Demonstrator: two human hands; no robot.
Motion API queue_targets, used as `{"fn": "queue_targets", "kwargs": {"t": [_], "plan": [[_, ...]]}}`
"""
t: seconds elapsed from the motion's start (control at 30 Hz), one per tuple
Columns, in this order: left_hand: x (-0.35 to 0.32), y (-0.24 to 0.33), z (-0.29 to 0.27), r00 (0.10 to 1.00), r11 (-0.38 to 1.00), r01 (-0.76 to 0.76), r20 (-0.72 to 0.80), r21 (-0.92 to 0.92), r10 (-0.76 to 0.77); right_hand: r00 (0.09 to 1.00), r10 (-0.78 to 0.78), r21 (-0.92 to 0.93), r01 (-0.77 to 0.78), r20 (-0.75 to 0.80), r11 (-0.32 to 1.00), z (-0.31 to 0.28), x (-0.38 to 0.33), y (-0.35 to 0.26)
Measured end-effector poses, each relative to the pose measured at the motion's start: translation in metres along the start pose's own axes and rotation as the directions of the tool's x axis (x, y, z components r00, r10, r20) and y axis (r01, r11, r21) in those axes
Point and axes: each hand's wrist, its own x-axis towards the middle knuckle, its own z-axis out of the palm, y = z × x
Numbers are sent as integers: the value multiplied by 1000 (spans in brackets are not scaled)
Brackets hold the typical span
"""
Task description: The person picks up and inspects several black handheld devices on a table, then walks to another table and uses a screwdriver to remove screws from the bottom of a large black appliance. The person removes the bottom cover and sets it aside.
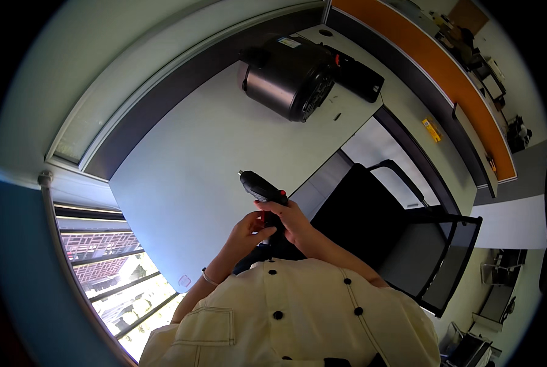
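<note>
Close to my body, over the near edge of the table, I hold a black cordless screwdriver (pixel 262 188) with red parts. Its silver tip points up and to the left. My right hand (pixel 293 223) is wrapped round its handle from the right side. The fingers of my left hand (pixel 249 229) are curled against the lower handle, by a red part. The palm sides of both hands and the bottom of the handle are partly hidden.
A dark cylindrical appliance (pixel 285 79) lies on its side on the pale table (pixel 181 171), beside a black case (pixel 359 79). A small dark piece (pixel 337 116) lies near them. To my right stands a black chair (pixel 362 211); a yellow box (pixel 432 129) sits beyond. Windows (pixel 111 263) are at left.
</note>
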Motion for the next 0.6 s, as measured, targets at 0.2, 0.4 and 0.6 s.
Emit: {"fn": "queue_targets", "kwargs": {"t": [0.2, 0.4, 0.6], "plan": [[30, -14, -31, 1000, 994, 30, 7, -104, -29, 994, 101, -9, -101, 47, 995, 23, 28, 8], [39, -21, -61, 984, 970, 99, -121, -221, -128, 969, 174, -250, -127, 176, 960, 35, 71, 13], [60, -43, -81, 926, 985, 63, -359, -159, -117, 947, 231, -591, -57, 223, 805, 25, 112, 4]]}}
